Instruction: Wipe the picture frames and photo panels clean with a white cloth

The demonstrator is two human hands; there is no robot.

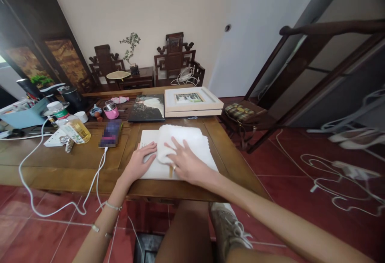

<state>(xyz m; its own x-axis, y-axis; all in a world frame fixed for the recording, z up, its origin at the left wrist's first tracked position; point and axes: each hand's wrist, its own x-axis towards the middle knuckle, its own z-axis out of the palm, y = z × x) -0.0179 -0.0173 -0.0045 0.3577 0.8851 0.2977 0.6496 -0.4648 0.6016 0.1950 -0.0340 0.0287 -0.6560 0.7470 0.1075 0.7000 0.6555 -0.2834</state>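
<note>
An open book (192, 132) with white, rough-edged pages lies near the table's front edge, in front of me. My left hand (143, 159) rests on its left side, fingers stretched out and lying flat, close to a few tiny printed marks. On a curling white page (168, 134) lies my right hand (182, 156), its fingers spread and a ring on one of them. Neither hand grips anything. Below the right hand a narrow yellowish strip (171, 171) shows, perhaps a ribbon.
Behind the book sit a dark photo album (148, 108) and a framed picture in a pale box (192, 110). To the left are a charging phone (110, 134), a pink cup (111, 111), a bottle (73, 126) and a white cable (30, 187). A wooden chair (264, 82) stands right.
</note>
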